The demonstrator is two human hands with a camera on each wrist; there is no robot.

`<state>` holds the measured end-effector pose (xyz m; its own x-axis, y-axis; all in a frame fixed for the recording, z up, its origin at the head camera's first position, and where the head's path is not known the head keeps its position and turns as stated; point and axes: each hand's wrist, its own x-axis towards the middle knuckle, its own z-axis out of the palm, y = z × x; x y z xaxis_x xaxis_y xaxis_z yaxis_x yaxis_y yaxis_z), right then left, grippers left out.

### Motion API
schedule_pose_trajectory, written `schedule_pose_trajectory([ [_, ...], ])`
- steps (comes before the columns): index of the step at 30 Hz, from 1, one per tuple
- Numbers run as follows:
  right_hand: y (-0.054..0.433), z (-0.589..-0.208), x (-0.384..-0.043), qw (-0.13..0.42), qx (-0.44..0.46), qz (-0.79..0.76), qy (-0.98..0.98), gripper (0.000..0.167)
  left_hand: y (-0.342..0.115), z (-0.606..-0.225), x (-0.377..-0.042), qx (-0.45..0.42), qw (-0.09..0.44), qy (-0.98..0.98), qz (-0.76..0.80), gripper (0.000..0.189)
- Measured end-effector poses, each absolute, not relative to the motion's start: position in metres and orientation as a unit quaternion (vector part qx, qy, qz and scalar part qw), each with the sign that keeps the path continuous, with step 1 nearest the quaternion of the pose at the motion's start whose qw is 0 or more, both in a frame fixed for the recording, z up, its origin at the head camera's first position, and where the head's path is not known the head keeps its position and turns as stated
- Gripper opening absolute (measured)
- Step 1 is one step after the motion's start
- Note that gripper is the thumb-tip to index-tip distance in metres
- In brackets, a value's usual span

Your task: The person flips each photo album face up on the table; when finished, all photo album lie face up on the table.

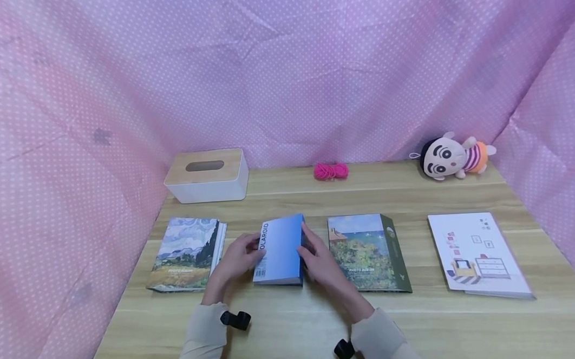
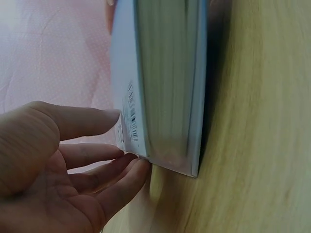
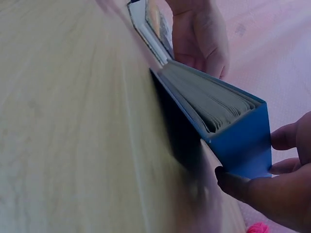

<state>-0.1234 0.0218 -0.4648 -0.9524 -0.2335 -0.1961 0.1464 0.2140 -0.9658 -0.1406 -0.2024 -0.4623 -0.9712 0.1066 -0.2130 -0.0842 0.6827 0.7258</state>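
Note:
A blue photo album [image 1: 282, 250] with "OLAROID" lettering and a barcode along its left side is held between both hands, tilted, partly raised from the wooden table. My left hand [image 1: 238, 258] pinches its left edge; in the left wrist view the thumb rests on the cover by the barcode, and the fingers [image 2: 129, 182] touch the edge and corner. On the other side, my right hand [image 1: 321, 262] grips the blue spine [image 3: 248, 143], seen in the right wrist view with a thumb and fingers around it. Its page block [image 2: 165, 73] shows between the covers.
A landscape photo album [image 1: 184, 255] lies to the left, a green-spined photo album [image 1: 364, 251] just right, and a white illustrated album [image 1: 479, 253] far right. Along the back are a tissue box [image 1: 206, 175], pink yarn [image 1: 331, 170] and a plush doll [image 1: 454, 157], before a pink curtain [image 1: 282, 82].

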Motion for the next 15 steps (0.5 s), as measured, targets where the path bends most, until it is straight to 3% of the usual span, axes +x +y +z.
schedule_pose_trajectory([
  [15,0.03,-0.433,-0.12,0.137,-0.024,-0.635,0.759,0.053,-0.182,-0.464,-0.141,0.025,0.15,0.881,0.448,0.055],
])
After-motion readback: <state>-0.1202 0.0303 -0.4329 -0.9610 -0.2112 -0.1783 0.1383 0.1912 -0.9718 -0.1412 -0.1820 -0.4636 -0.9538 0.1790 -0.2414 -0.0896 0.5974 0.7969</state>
